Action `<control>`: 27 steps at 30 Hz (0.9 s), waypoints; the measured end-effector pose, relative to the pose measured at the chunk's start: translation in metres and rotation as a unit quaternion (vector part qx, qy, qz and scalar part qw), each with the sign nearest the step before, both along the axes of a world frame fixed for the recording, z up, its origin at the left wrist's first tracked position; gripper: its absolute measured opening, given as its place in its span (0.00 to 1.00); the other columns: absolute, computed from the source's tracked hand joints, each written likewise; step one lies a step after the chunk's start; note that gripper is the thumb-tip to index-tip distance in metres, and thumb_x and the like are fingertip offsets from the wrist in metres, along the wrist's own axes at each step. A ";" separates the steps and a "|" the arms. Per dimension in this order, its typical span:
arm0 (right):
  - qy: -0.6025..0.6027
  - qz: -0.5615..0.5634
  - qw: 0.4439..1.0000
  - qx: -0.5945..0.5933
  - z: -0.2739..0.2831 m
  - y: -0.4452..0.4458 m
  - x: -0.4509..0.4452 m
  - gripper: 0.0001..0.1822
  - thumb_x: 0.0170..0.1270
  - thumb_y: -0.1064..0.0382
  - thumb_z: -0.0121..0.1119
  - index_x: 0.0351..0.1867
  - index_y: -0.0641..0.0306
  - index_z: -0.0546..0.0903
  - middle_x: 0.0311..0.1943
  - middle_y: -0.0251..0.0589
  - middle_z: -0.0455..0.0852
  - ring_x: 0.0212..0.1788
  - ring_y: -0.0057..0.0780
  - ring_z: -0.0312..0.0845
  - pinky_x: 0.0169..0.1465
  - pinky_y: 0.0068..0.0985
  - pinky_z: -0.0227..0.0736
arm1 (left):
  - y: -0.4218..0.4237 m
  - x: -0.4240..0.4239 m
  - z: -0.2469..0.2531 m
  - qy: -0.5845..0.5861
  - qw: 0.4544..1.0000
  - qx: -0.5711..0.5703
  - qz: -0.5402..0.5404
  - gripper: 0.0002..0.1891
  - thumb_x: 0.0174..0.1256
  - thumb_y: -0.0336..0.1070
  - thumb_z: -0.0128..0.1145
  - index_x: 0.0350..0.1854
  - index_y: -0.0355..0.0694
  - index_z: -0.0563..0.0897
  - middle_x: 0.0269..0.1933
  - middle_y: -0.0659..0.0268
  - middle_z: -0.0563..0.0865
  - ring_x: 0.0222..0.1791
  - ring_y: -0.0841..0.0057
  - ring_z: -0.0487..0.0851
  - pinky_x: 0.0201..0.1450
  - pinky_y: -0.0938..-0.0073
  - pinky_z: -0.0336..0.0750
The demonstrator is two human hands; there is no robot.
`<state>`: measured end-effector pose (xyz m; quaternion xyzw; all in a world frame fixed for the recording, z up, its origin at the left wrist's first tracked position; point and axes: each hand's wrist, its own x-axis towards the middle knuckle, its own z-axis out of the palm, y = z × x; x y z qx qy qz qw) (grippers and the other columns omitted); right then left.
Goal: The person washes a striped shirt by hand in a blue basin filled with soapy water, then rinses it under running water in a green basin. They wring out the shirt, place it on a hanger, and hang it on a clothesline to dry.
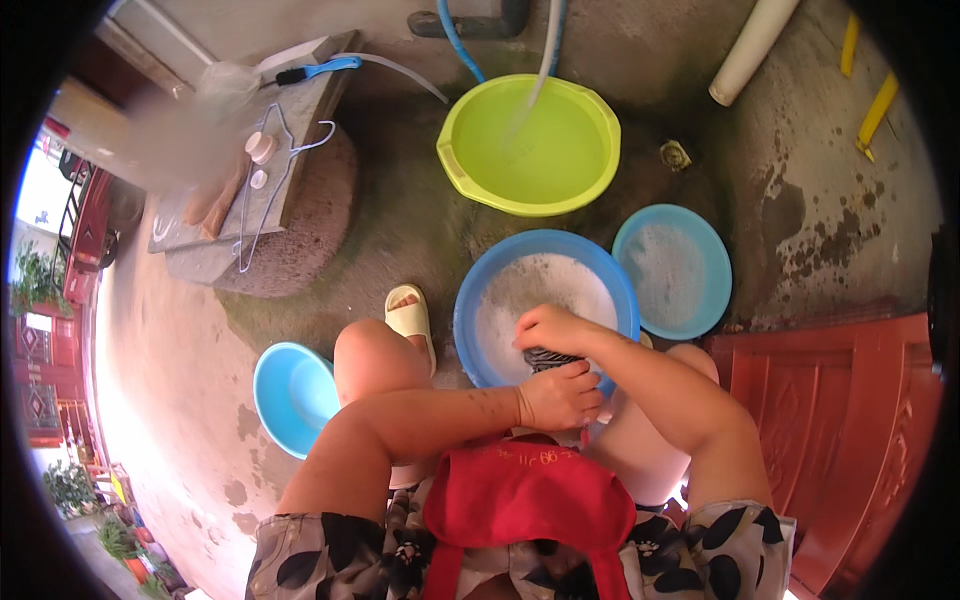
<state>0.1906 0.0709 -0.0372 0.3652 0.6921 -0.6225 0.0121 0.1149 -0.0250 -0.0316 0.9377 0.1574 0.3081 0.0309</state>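
Note:
Over the near part of a blue plastic basin (pixel 471 300) filled with foamy water, my two hands hold a dark, bunched-up cloth (pixel 549 358). My right hand (pixel 559 330) grips its upper side with bent fingers. Just below it, nearer my body, my left hand (pixel 561 395) is closed on the lower side of the same cloth. The hands are close together and cover much of it. White suds (pixel 559 281) float in the basin beyond my right hand.
A yellow-green basin (pixel 454 161) under a running hose (pixel 550 45) stands ahead. Right is a teal basin (pixel 724 274) of sudsy water; left, a light-blue basin (pixel 270 397). A stone slab (pixel 281 202) holds a wire hanger (pixel 285 176) and a blue brush (pixel 330 66). A red door (pixel 810 397) stands right.

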 end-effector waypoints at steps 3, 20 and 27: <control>0.160 -0.131 0.978 -0.037 0.029 0.036 0.022 0.10 0.54 0.62 0.55 0.27 0.67 0.80 0.31 0.35 0.81 0.35 0.27 0.75 0.42 0.22 0.69 | 0.030 -0.009 0.033 -0.093 0.989 0.066 0.098 0.12 0.45 0.38 0.54 0.35 0.51 0.81 0.46 0.69 0.80 0.52 0.68 0.74 0.58 0.55 0.63; 0.351 -0.235 0.905 0.055 0.081 -0.003 0.024 0.34 0.65 0.36 0.39 0.60 0.62 0.62 0.54 0.40 0.70 0.58 0.28 0.64 0.63 0.27 0.56 | 0.066 -0.057 0.055 -0.562 0.283 -0.775 -0.050 0.13 0.64 0.41 0.52 0.42 0.36 0.79 0.39 0.63 0.84 0.35 0.75 0.83 0.40 0.74 0.79; 0.354 -0.328 0.875 -0.025 0.096 0.015 0.007 0.31 0.69 0.40 0.35 0.60 0.63 0.64 0.57 0.44 0.67 0.60 0.31 0.61 0.64 0.31 0.54 | 0.032 -0.117 0.095 -0.634 0.317 -0.704 0.032 0.12 0.55 0.31 0.53 0.41 0.31 0.78 0.36 0.57 0.84 0.33 0.69 0.84 0.40 0.70 0.80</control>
